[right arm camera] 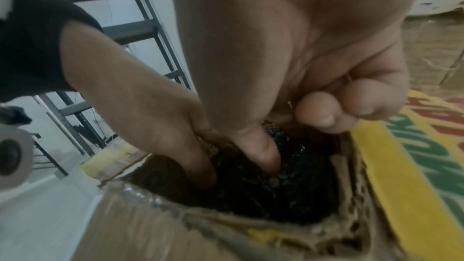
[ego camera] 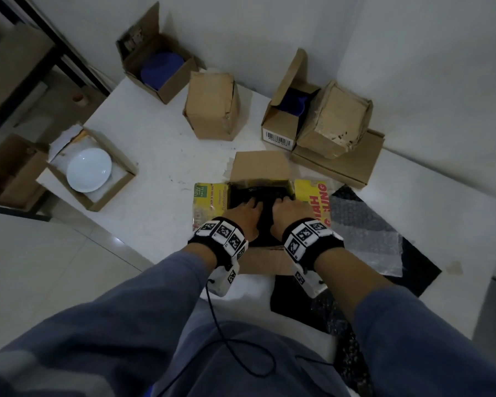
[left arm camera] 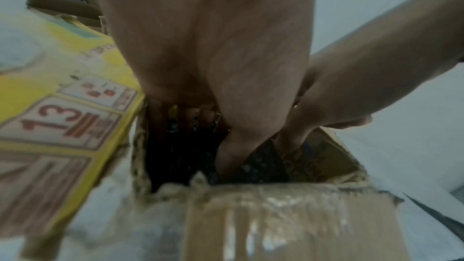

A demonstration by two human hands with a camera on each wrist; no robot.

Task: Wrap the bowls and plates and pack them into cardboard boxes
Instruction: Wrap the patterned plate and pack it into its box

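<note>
On the white table [ego camera: 155,144], which ran from the far wall corner to its near edge at the person's lap, bare surface lay open between the boxes, mostly at the left and centre. Against the wall stood 2 open boxes holding blue dishes [ego camera: 159,70] and 2 closed boxes [ego camera: 212,106]. At the left edge, an open box held a white bowl [ego camera: 88,169]. Near the right edge lay black and clear bubble wrap [ego camera: 367,230]. Closest, the yellow-flapped box [ego camera: 259,167] stood with all flaps spread outward. Inside it sat the black-wrapped bundle [right arm camera: 288,186], filling the opening wall to wall. Both the left hand [ego camera: 245,214] and right hand [ego camera: 287,216] reached into the box, fingers pointing down against the bundle; whether they gripped it or only pressed could not be told.
</note>
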